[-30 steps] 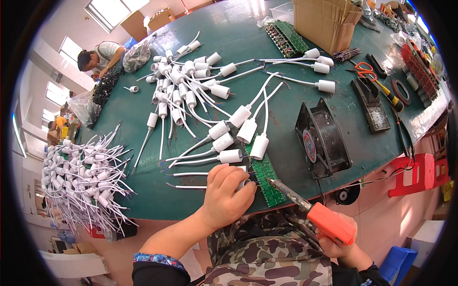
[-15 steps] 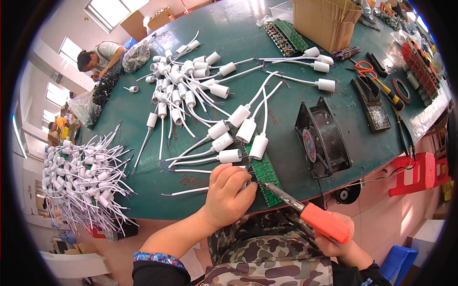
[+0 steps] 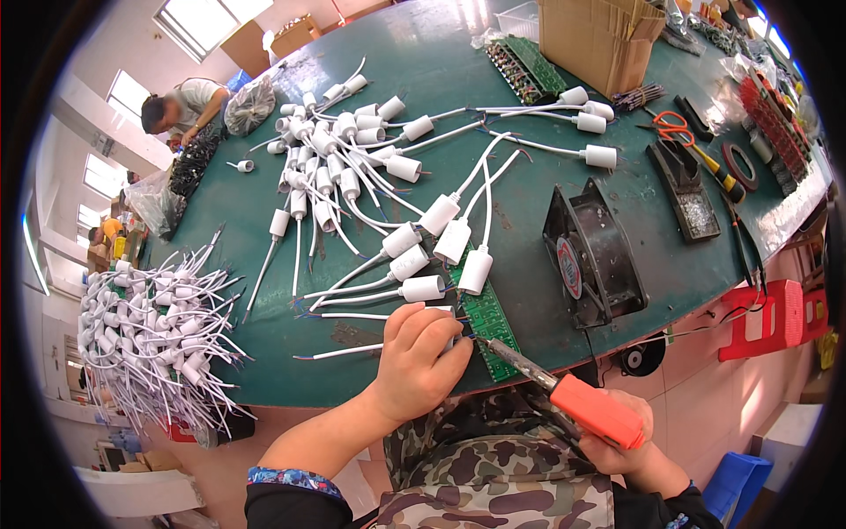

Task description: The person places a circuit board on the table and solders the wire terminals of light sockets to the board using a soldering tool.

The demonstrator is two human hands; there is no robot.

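Note:
My right hand (image 3: pixel 621 441) is closed round the red handle of a soldering iron (image 3: pixel 599 411). The iron's tip touches or nearly touches a green circuit board (image 3: pixel 492 322) at the table's near edge. My left hand (image 3: pixel 419 354) lies at the board's left side, its fingers pinched round a white cylindrical socket with a cable, mostly hidden by the fingers. That socket's white cable (image 3: pixel 344 351) runs out leftward. Several more white sockets (image 3: pixel 423 288) lie along the board, cables outward, and thin wires reach the board's edge.
A heap of white sockets (image 3: pixel 326 145) covers the table's middle, with a bundle (image 3: pixel 159 326) at left. A black fan (image 3: pixel 608 256) stands right of the board. Beyond lie an iron stand (image 3: pixel 686 198), orange scissors (image 3: pixel 675 129) and a cardboard box (image 3: pixel 595 44). Another person (image 3: pixel 189 106) works far left.

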